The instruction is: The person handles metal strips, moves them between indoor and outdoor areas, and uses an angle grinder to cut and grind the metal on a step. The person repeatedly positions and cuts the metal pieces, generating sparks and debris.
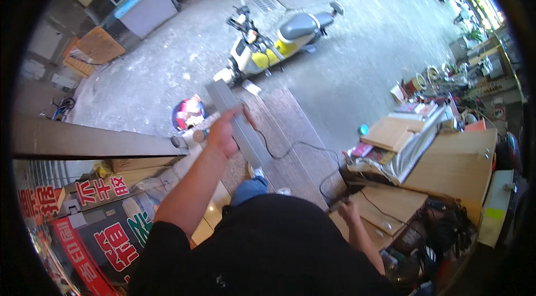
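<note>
Grey bar, flat-sided, in left fingers

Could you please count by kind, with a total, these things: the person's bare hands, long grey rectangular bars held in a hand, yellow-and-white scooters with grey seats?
Bare hands: 2 (left hand and right hand)
Long grey rectangular bar, held in the left hand: 1
Yellow-and-white scooter with grey seat: 1
Total: 4

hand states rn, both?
Left hand: holding a long grey bar.
Right hand: by the pale wooden surface; grip can't be told.
</note>
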Motion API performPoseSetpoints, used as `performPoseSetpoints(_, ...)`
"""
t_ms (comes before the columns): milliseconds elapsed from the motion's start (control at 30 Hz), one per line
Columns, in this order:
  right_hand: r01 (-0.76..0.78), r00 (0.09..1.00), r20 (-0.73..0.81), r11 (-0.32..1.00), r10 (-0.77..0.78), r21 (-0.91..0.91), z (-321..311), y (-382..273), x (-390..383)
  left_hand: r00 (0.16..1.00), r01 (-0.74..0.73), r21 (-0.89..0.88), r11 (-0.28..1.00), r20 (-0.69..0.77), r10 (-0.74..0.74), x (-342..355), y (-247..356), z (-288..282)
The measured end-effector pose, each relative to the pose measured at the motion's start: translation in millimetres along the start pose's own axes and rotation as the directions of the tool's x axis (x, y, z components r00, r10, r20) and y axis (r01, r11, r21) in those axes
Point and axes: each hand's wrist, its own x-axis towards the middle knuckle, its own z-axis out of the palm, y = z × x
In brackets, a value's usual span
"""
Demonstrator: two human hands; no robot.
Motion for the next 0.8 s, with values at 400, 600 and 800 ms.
performPoseSetpoints(400, 0.875, 0.306, 0.394, 0.419, -0.867, 0.244, -24, -355, -35, 0.983, -0.04, 0.044, 0.998, 0.179, 0.031, 88, -45, 56)
performPoseSetpoints(600, 0.867, 0.1, 0.375, 0.266, -0.922, 0.422, -14, -275, 85, 0.938, -0.062, 0.092, 0.994, 0.346, 0.026, 154, -165, 17)
performPoseSetpoints(800, 0.704, 0.327, 0.337, 0.465, -0.883, 0.536, -37, -208, 98, 0.941, 0.215, -0.013, 0.977, 0.271, -0.203, 148, -224, 66)
